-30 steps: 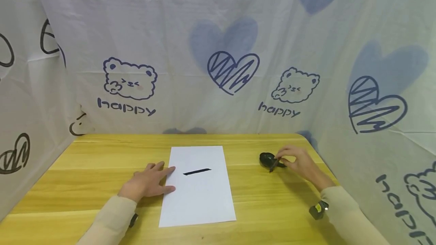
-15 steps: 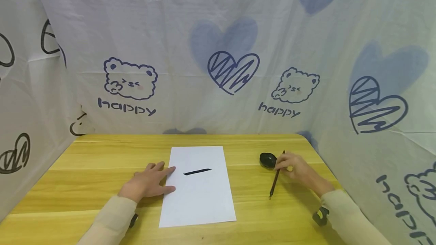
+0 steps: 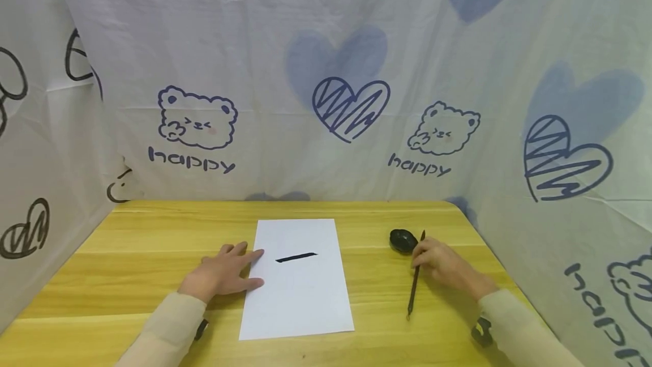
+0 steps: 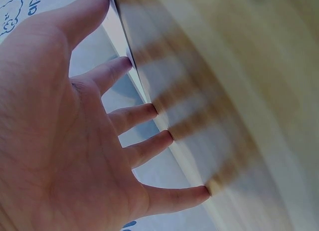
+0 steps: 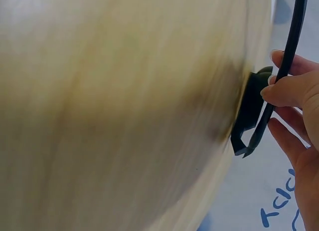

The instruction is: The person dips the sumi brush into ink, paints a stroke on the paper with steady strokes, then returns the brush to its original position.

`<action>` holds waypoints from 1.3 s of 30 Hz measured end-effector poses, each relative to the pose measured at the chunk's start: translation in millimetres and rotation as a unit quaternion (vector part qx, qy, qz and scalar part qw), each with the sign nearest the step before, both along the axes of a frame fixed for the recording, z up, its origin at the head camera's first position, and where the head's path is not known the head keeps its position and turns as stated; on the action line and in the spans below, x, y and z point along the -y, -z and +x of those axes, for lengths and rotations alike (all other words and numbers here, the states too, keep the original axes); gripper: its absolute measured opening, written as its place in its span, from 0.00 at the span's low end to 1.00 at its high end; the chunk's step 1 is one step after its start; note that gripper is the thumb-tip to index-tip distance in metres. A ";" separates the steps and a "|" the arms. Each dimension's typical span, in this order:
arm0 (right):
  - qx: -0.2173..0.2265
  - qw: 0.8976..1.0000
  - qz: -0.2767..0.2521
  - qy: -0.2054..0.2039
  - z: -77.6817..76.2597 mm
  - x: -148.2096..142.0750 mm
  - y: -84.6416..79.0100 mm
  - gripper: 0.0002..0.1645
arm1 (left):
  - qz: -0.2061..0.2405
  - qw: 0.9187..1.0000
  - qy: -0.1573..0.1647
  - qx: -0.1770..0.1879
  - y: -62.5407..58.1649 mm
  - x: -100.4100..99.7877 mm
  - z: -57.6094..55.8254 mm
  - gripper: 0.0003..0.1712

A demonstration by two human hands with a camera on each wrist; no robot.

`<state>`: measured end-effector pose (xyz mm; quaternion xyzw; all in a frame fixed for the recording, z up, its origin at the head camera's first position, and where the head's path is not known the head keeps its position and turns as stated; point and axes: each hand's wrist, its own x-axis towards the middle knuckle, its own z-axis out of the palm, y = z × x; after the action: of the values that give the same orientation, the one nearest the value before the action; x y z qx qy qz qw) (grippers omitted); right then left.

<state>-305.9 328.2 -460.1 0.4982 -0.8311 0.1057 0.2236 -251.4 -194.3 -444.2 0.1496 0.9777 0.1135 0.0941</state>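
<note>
A sheet of white paper (image 3: 300, 304) lies on the table with one slanted black brush stroke (image 3: 296, 257) in its upper half. Spread over its left edge, my left hand (image 3: 224, 271) rests with thumb and fingertips on paper and wood; the left wrist view shows the fingers (image 4: 144, 156) straight and apart. My right hand (image 3: 443, 265) pinches a dark calligraphy brush (image 3: 414, 293) between thumb and fingers. The brush's looped end points toward me, its tip away. Just beyond the hand sits a black ink dish (image 3: 402, 240); in the right wrist view the brush tip overlaps the dish (image 5: 251, 104).
The yellow wood-grain table (image 3: 168, 231) ends at a white cloth (image 3: 275, 146) printed with hearts and bears, which hangs behind and at both sides. A wrist camera (image 3: 481, 332) sits under the right sleeve.
The right hand has turned the brush from mostly hidden to a long slant, looped end swinging toward me, and drawn back slightly from the dish. The left hand has stayed put.
</note>
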 end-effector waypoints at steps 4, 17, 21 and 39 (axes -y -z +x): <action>0.015 1.000 0.017 0.016 3.3 1.0 0.6 0.23 | 0.000 1.000 0.001 -0.001 -0.7 -1.1 0.2 0.46; 0.014 0.999 0.019 0.031 6.0 -0.6 7.1 0.20 | -0.003 1.000 -0.002 -0.001 -0.3 -0.8 -0.5 0.46; 0.021 0.999 0.019 0.039 7.2 -0.9 8.1 0.20 | -0.001 1.000 -0.003 -0.001 -0.5 -0.7 -0.4 0.46; 0.001 0.998 -0.006 0.063 10.9 8.9 1.2 0.26 | -0.005 1.000 -0.003 0.002 1.9 -0.3 -2.1 0.46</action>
<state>-295.0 319.2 -461.3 0.4436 -0.8604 0.0970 0.2315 -253.5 -194.0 -446.1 0.1460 0.9785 0.1095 0.0964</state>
